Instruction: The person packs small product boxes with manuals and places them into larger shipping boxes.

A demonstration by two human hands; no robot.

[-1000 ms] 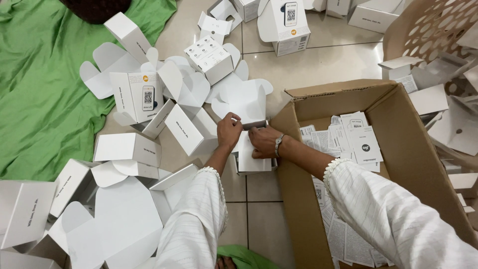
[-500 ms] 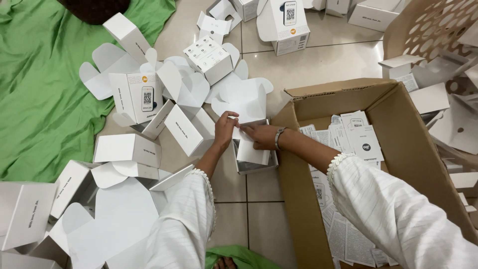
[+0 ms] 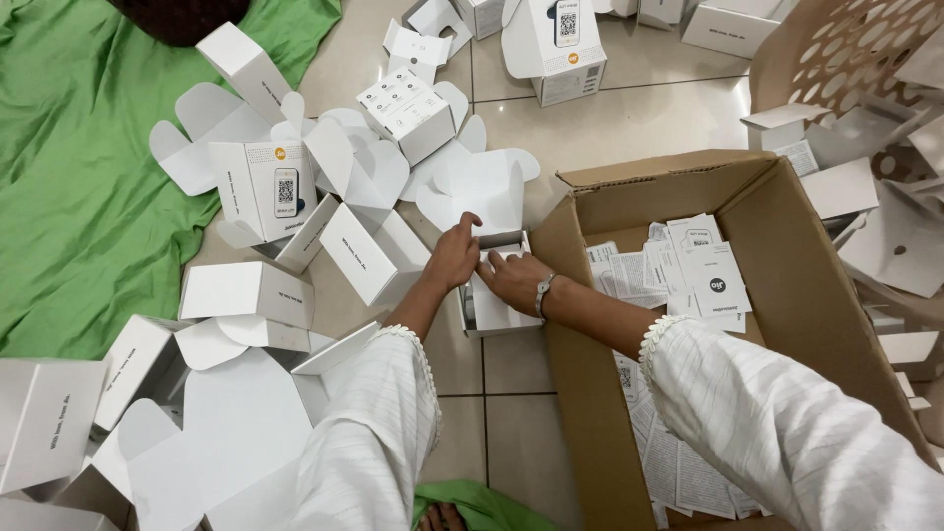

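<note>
Mid-frame, your left hand and right hand clamp a small white carton, folding its top flap; next, tuck it squarely.

One head-worn view looks steeply down, close over the tiled floor before the person

Both arms wear loose white sleeves of thin cloth with a faint woven stripe running through it. Each cuff ends partway down the forearm and is edged with a narrow band of white scalloped lace. The left hand is bare, with no ring or band showing. The wrist of the right hand carries a slim silver-coloured watch with a small pale face.
</note>
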